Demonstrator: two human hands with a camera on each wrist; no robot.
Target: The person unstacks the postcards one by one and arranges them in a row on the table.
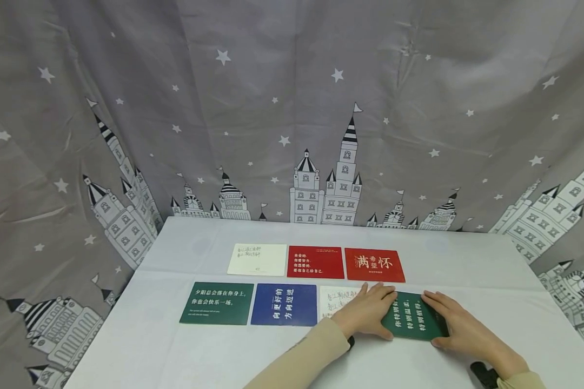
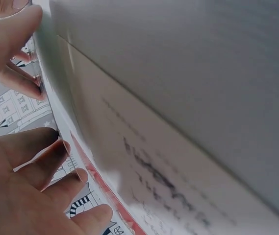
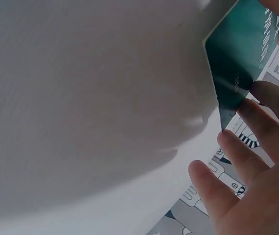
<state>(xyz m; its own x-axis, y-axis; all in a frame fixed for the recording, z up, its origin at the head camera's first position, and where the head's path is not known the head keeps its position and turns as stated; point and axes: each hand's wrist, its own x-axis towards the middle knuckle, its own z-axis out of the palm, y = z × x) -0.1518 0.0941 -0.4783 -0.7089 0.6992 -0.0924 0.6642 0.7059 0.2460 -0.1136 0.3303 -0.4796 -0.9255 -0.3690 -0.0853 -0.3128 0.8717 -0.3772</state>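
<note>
- Left hand point(image 1: 367, 310): flat, fingers extended and relaxed, resting on the left edge of the dark green card point(image 1: 411, 317); nothing gripped. Partly overlying the white card point(image 1: 334, 300) beside it.
- Right hand point(image 1: 455, 320): flat, fingers straight, pressing the right edge of the dark green card; no pinch visible.
- Dark green card: lying slightly tilted on the white table point(image 1: 175, 346), at the right end of the front row, between both hands, overlapping the white card.
- Right wrist view: fingers point(image 3: 242, 161) spread just beside the card corner point(image 3: 237, 58).
- Left wrist view: fingers point(image 2: 36, 161) spread over the table surface; card print blurred.
- Front row, left to right: green card point(image 1: 217, 303), blue card point(image 1: 284, 304), white card.
- Back row: cream card point(image 1: 257, 259), red card point(image 1: 315, 262), red card with large characters point(image 1: 374, 265).
- Behind the table: grey curtain point(image 1: 292, 108) printed with stars and castles.
</note>
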